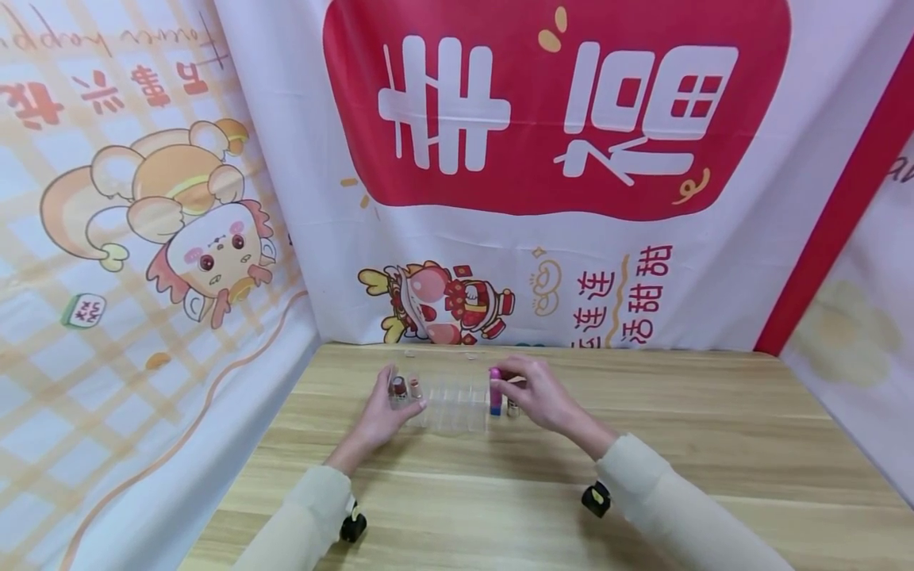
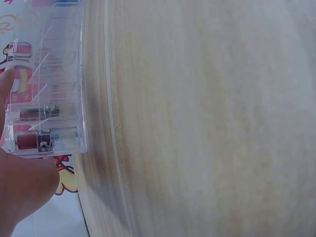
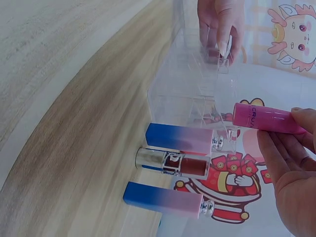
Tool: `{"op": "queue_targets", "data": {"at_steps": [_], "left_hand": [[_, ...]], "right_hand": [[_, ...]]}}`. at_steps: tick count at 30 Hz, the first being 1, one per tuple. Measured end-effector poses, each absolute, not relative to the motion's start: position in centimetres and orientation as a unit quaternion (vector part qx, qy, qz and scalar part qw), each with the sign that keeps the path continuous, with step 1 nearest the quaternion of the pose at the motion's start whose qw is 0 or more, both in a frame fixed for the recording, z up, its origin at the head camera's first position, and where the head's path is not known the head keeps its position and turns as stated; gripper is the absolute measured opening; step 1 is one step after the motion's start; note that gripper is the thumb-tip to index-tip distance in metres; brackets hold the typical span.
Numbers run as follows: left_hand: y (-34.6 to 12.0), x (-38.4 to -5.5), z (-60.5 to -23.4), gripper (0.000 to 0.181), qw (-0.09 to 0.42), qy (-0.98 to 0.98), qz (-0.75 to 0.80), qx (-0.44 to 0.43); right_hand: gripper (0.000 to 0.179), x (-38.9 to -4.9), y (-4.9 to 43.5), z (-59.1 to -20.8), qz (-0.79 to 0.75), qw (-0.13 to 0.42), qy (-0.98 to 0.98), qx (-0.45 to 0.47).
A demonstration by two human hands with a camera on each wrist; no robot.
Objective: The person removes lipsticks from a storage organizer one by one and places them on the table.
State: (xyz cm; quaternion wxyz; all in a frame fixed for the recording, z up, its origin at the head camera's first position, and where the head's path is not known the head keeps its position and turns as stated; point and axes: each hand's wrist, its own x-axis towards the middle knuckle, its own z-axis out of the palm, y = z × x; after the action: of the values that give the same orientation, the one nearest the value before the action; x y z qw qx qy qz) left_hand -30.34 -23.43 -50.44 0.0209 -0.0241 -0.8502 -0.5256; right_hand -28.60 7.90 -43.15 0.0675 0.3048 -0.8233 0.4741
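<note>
My left hand [image 1: 378, 416] grips the left end of a clear plastic lipstick organizer [image 1: 457, 420], thumb at the front and fingers behind. Two lip colour tubes stand in its left slots, a dark red one [image 2: 27, 141] and a slimmer one [image 2: 34, 113]. Between thumb and fingertips, my right hand [image 1: 543, 396] pinches a bright pink lipstick [image 3: 266, 118], raised above the organizer's right end. Beside that end stand a blue-to-pink tube [image 3: 180, 138], a clear lip gloss tube with red inside [image 3: 192, 166] and another blue-to-pink tube [image 3: 163, 197].
The organizer stands on a wood-grain table [image 1: 457, 507], close to its back edge. Behind hangs a white cloth with a red printed panel [image 1: 557, 103]. A patterned cloth [image 1: 107, 317] hangs along the left side.
</note>
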Motion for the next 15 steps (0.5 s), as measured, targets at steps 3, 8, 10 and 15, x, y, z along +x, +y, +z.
{"op": "queue_targets", "data": {"at_steps": [3, 8, 10, 15], "left_hand": [[-23.4, -30.4, -50.5, 0.107, 0.02, -0.851, -0.524, -0.022], [-23.4, -30.4, -50.5, 0.107, 0.02, -0.853, -0.521, -0.021], [-23.4, -30.4, -50.5, 0.107, 0.021, -0.853, -0.521, -0.021], [-23.3, -30.3, -50.3, 0.107, 0.021, -0.852, -0.522, -0.02]], "right_hand": [[0.022, -28.5, 8.3, -43.1, 0.478, 0.063, -0.822, 0.304], [0.023, -28.3, 9.0, -42.8, 0.479, 0.057, -0.827, 0.29], [0.024, -28.4, 9.2, -42.8, 0.477, 0.059, -0.83, 0.284], [0.024, -28.5, 10.0, -42.8, 0.474, 0.066, -0.833, 0.278]]}}
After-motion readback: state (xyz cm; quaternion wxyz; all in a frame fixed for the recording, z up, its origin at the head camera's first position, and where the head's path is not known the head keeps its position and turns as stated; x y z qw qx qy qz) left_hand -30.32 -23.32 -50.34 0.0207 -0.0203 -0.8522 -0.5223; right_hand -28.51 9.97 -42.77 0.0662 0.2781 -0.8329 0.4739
